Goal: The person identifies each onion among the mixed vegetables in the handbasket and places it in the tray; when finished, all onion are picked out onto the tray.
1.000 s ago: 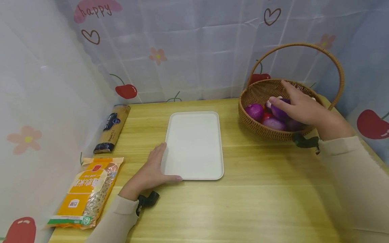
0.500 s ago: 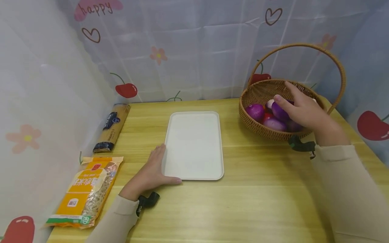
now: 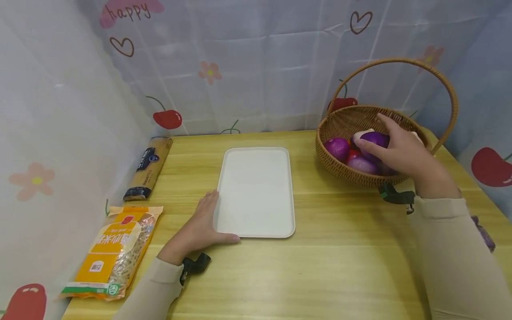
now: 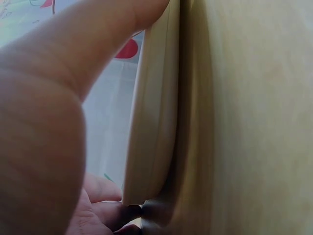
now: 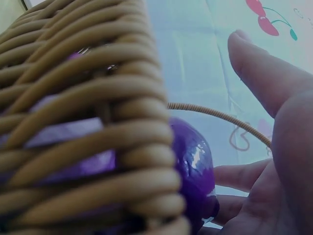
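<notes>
Her right hand (image 3: 404,151) has its grip curled round a purple eggplant (image 3: 374,140) in the basket (image 3: 352,173); lifting it looks next. Left hand (image 3: 200,226), fingers flat, steadies the tray (image 3: 256,191).

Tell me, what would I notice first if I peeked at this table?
Probably the wicker basket at the far right, full of purple onions, where the right hand grips a purple onion. Next, the white tray in the middle of the wooden table, with the left hand touching its near left corner. An orange food bag lies at the left edge.
</notes>
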The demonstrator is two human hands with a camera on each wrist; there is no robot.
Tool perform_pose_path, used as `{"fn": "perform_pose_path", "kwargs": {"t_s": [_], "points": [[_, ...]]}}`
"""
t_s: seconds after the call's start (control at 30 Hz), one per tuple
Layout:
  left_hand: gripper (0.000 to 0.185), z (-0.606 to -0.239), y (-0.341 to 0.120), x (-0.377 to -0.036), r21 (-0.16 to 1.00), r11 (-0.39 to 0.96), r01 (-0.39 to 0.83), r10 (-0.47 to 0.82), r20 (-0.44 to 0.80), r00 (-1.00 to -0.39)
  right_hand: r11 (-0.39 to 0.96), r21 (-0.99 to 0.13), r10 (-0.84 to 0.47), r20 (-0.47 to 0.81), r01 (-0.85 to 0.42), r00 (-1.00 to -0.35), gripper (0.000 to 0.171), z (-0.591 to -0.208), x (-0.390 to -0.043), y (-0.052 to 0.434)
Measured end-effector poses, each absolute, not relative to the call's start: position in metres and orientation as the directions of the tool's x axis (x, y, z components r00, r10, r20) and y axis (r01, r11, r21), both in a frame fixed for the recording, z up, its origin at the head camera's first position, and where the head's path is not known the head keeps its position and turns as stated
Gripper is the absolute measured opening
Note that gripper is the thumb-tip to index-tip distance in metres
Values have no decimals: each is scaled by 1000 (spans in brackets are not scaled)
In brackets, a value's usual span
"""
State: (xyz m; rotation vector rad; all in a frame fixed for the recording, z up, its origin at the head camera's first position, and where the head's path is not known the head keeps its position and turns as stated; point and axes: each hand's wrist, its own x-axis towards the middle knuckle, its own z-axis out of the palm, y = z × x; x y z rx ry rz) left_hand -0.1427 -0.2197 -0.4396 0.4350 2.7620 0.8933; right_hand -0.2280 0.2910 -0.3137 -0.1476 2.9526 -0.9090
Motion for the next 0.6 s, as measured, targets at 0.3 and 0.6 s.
{"fn": "perform_pose_path", "kwargs": {"t_s": [0.3, 0.6], "points": [[148, -440, -219, -142, 595, 772, 224, 348, -101, -932, 792, -600, -129, 20, -115, -991, 103, -319, -228, 292], [147, -441, -218, -141, 593, 772, 226, 349, -99, -932, 786, -610, -99, 38, -102, -994, 101, -324, -228, 293]]}}
